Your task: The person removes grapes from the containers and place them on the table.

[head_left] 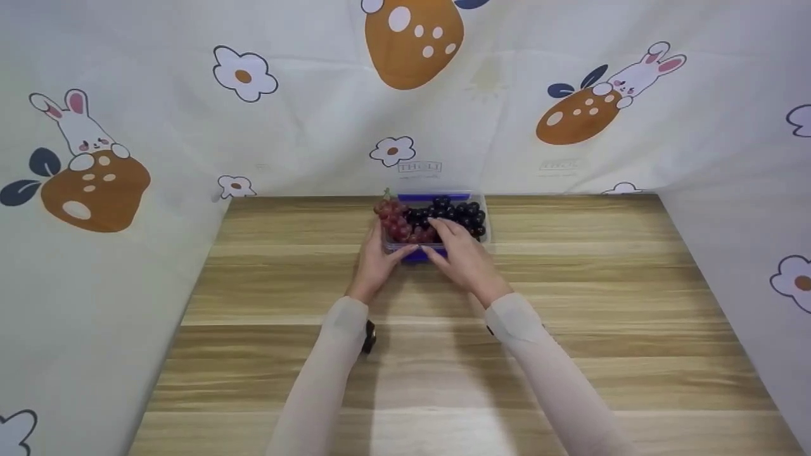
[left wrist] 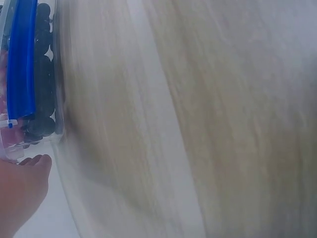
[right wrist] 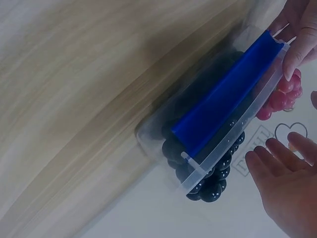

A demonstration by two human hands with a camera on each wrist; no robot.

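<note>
A clear plastic container (head_left: 487, 235) with blue latches stands at the back of the table. Dark grapes (head_left: 470, 216) fill most of it, and a bunch of red grapes (head_left: 391, 216) lies at its left end, partly over the rim. My left hand (head_left: 374, 263) holds the container's left front corner, its thumb on the front rim and fingers along the end. Over the right front part hovers my right hand (right wrist: 287, 183), fingers extended and apart from the grapes in the right wrist view. The front blue latch (right wrist: 225, 96) hangs down.
The wooden table (head_left: 602, 316) ends behind the container at a pale cloth (head_left: 317, 126) printed with rabbits, fruit and flowers. The same cloth rises along the left and right sides.
</note>
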